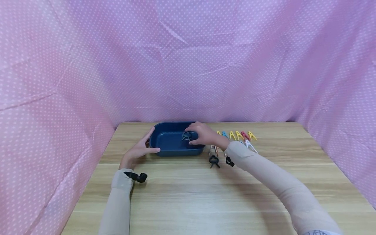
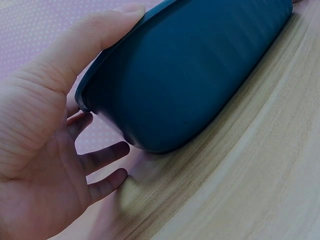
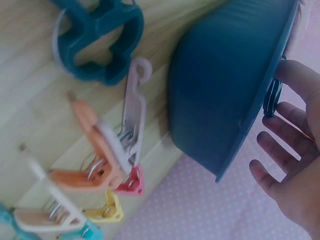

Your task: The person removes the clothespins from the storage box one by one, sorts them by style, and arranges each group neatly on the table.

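A dark blue basin [image 1: 168,143] stands near the back of the table. My left hand [image 1: 140,150] rests on its left end. The thumb lies over the rim, and the fairly straight fingers [image 2: 105,157] spread along the outside. Over the basin's right part, my right hand [image 1: 201,133] pinches a dark teal clothes clip [image 1: 186,135] between thumb and fingers. Beyond the rim in the right wrist view, only part of that clip [image 3: 272,97] shows. A similar dark teal clip [image 1: 214,160] lies on the table just right of the basin.
Right of the basin lie several small clothespins: yellow ones [image 1: 239,135], a blue one [image 1: 225,134], a red one [image 1: 245,135] and a white one [image 1: 251,146]. An orange clothespin [image 3: 92,172] lies close by. Pink dotted cloth [image 1: 188,65] hangs around the wooden table [image 1: 182,195].
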Demonstrator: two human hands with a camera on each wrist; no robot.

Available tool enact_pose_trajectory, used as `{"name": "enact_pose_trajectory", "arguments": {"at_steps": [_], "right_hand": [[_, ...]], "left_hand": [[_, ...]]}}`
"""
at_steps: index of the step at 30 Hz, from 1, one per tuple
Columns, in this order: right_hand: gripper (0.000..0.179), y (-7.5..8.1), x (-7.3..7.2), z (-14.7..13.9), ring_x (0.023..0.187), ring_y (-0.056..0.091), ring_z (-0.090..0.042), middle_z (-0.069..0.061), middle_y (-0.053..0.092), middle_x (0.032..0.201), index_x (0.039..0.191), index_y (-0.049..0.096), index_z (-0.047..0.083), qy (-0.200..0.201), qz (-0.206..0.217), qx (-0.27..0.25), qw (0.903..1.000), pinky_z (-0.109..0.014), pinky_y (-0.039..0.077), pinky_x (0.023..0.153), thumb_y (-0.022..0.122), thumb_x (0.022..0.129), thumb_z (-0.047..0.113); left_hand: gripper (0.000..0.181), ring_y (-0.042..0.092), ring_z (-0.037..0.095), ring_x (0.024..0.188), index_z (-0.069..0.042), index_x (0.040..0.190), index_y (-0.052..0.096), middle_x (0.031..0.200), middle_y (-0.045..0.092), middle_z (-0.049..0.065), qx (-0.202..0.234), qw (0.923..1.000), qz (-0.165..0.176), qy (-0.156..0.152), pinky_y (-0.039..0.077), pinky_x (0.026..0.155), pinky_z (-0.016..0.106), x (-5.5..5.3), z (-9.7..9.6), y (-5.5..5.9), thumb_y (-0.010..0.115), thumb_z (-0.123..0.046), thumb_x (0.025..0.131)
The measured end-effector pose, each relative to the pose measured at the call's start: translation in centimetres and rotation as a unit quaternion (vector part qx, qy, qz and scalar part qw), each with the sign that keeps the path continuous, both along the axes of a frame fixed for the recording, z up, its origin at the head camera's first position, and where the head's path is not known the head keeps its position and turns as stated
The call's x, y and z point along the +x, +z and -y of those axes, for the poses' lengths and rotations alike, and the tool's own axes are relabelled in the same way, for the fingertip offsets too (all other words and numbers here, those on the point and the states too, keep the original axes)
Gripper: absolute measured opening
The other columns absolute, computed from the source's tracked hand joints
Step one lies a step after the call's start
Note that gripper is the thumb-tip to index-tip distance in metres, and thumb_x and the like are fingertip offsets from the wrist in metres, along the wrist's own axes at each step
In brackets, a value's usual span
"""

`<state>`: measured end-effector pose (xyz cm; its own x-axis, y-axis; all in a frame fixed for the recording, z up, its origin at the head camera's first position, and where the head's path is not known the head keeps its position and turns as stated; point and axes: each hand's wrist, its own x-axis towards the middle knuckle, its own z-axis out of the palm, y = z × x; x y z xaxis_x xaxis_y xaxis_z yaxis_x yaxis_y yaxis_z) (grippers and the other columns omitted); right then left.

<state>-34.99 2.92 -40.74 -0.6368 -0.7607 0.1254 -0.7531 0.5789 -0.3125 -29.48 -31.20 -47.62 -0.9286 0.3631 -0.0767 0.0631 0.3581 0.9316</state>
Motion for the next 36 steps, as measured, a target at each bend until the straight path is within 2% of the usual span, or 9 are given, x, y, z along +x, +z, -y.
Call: {"name": "enact_pose_trajectory", "arguments": {"at_steps": [7, 15, 21, 24, 31, 36], "right_hand": [[0.056, 1.1, 0.9, -1.7, 0.130, 0.055, -0.031, -0.012, 0.064, 0.137, 0.135, 0.065, 0.006, -0.011, -0.015, -0.011, 0.9998, -0.050, 0.045, 0.111, 0.082, 0.087, 0.028], [0.056, 2.1, 1.9, -3.8, 0.125, 0.058, -0.033, -0.014, 0.066, 0.131, 0.131, 0.066, 0.002, 0.006, -0.045, -0.038, 0.9983, -0.052, 0.047, 0.108, 0.085, 0.084, 0.023], [0.058, 2.3, 2.5, -5.5, 0.130, 0.056, -0.035, -0.017, 0.064, 0.137, 0.132, 0.066, 0.003, 0.000, -0.057, -0.029, 0.9980, -0.053, 0.046, 0.109, 0.086, 0.083, 0.025], [0.058, 2.4, 2.8, -6.4, 0.129, 0.056, -0.035, -0.017, 0.063, 0.137, 0.132, 0.066, 0.002, 0.002, -0.059, -0.023, 0.9980, -0.053, 0.047, 0.108, 0.086, 0.082, 0.025], [0.057, 2.4, 3.5, -8.5, 0.120, 0.060, -0.032, -0.015, 0.067, 0.126, 0.129, 0.068, 0.000, 0.026, -0.066, -0.023, 0.9972, -0.051, 0.051, 0.102, 0.087, 0.081, 0.024], [0.056, 2.3, 3.9, -9.8, 0.123, 0.060, -0.034, -0.016, 0.067, 0.128, 0.128, 0.068, 0.000, 0.032, -0.063, -0.016, 0.9974, -0.052, 0.050, 0.105, 0.087, 0.081, 0.023]], "left_hand": [[0.103, 0.003, 0.045, 0.157, -0.040, 0.164, 0.001, 0.173, -0.008, -0.004, -0.003, 1.0000, 0.002, -0.001, 0.012, 0.123, 0.067, -0.1, 0.1, -0.2, 0.076, -0.030, 0.093], [0.103, 0.002, 0.042, 0.157, -0.039, 0.164, 0.002, 0.173, -0.007, -0.005, 0.002, 1.0000, -0.004, -0.003, 0.010, 0.125, 0.065, -0.3, 0.0, -0.1, 0.076, -0.026, 0.093], [0.102, 0.002, 0.043, 0.157, -0.032, 0.165, -0.001, 0.173, -0.008, 0.000, -0.006, 0.9994, -0.029, -0.017, 0.011, 0.125, 0.064, -0.5, 0.1, 0.0, 0.073, -0.022, 0.095], [0.102, 0.002, 0.043, 0.157, -0.032, 0.165, 0.000, 0.173, -0.008, 0.001, -0.006, 0.9996, -0.023, -0.014, 0.010, 0.125, 0.065, -0.5, 0.0, -0.1, 0.073, -0.023, 0.095], [0.103, 0.003, 0.043, 0.157, -0.038, 0.164, 0.001, 0.173, -0.008, -0.001, -0.007, 1.0000, -0.006, -0.002, 0.011, 0.124, 0.065, -0.4, 0.0, -0.1, 0.075, -0.025, 0.094], [0.102, 0.000, 0.043, 0.157, -0.035, 0.165, 0.000, 0.173, -0.009, -0.001, -0.004, 0.9999, -0.014, -0.008, 0.010, 0.124, 0.065, -0.5, 0.1, 0.0, 0.074, -0.023, 0.095]]}}
